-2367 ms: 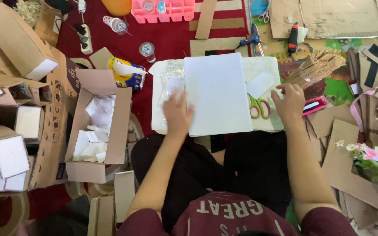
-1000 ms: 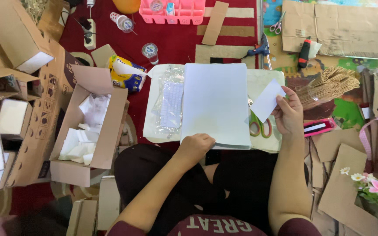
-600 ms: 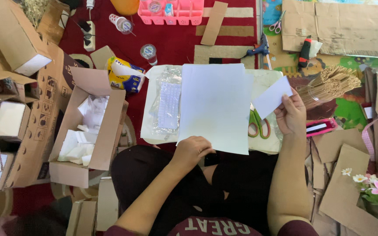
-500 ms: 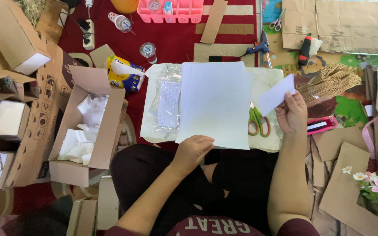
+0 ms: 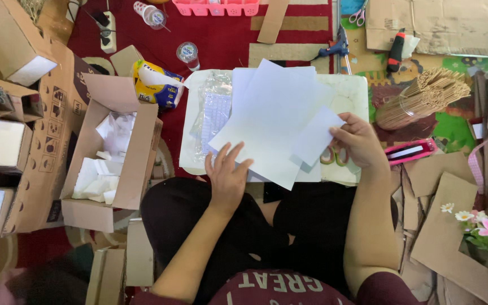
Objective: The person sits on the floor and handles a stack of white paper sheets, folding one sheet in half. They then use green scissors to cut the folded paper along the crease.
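Paper sheets (image 5: pixel 272 118) are lying fanned on the white tray (image 5: pixel 352 93) at center frame, where we are pressing our left hand (image 5: pixel 227 178) flat, fingers spread wide. Our right hand (image 5: pixel 358 141) is pinching a small slip (image 5: pixel 316 135). Red carpet (image 5: pixel 221 34) and cardboard boxes (image 5: pixel 114 152) are surrounding us.

A large white paper sheet (image 5: pixel 275 121) lies on the pale rectangular lap board (image 5: pixel 352 93) at frame centre. An open brown cardboard box (image 5: pixel 142 144) sits left of it, a bundle of thin wooden sticks (image 5: pixel 425 99) upper right, a pink plastic tray (image 5: pixel 224 7) at the top edge.
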